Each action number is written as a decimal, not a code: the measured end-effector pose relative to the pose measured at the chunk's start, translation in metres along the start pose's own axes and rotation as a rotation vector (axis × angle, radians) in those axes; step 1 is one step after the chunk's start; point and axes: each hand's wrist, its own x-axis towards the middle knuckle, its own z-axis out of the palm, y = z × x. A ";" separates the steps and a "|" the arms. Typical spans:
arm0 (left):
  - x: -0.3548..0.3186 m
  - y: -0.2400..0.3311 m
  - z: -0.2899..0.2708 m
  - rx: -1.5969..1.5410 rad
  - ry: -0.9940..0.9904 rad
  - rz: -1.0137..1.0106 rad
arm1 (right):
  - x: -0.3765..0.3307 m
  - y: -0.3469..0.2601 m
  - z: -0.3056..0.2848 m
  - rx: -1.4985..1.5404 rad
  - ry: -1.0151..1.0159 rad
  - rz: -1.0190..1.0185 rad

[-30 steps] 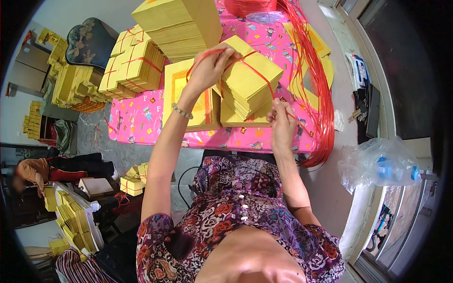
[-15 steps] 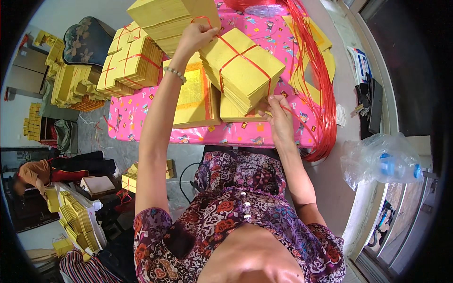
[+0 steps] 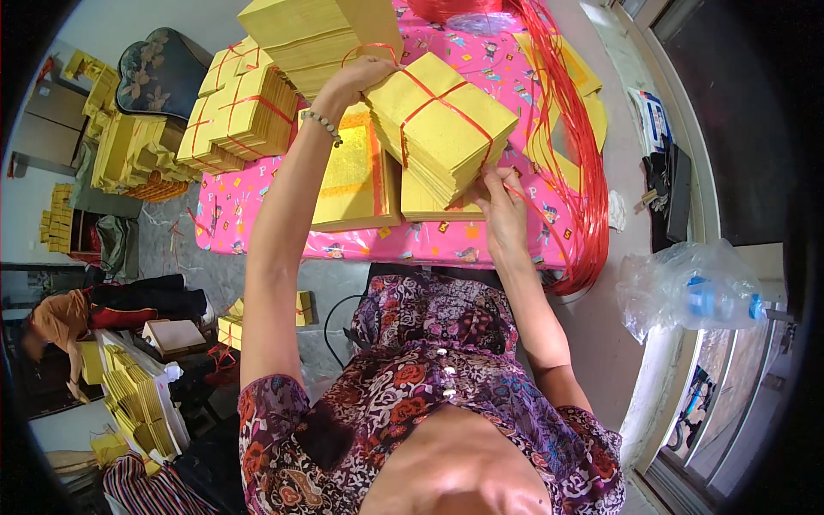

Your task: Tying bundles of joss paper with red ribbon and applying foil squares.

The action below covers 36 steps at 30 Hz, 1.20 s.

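A stack of yellow paper (image 3: pixel 459 107), crossed by red plastic string (image 3: pixel 436 96), sits tilted on another yellow stack (image 3: pixel 421 199) on the table. At its far left edge my left hand (image 3: pixel 365 75) is closed on the string, and a loose loop rises above the fingers. My right hand (image 3: pixel 502 202) pinches the string at the near right corner, with a length trailing off to the right. Left of the tied stack lies a yellow paper block with an orange-bordered square (image 3: pixel 350 167), partly behind my left forearm.
Pink patterned cloth (image 3: pixel 257 193) covers the table. Tied yellow bundles (image 3: pixel 232 116) and a tall yellow stack (image 3: pixel 313 39) stand at its far left. A hank of red string (image 3: pixel 592 206) hangs over the right edge. Another person (image 3: pixel 60 318) bends over yellow stacks at lower left.
My left hand has shifted slightly nearer, its fingers now lower against the stack's edge. My right hand has drawn in closer to the near right corner. The stack stays in place.
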 end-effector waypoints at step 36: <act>-0.044 -0.023 0.043 -0.485 0.158 0.105 | 0.086 -0.037 -0.053 -0.173 0.108 -0.036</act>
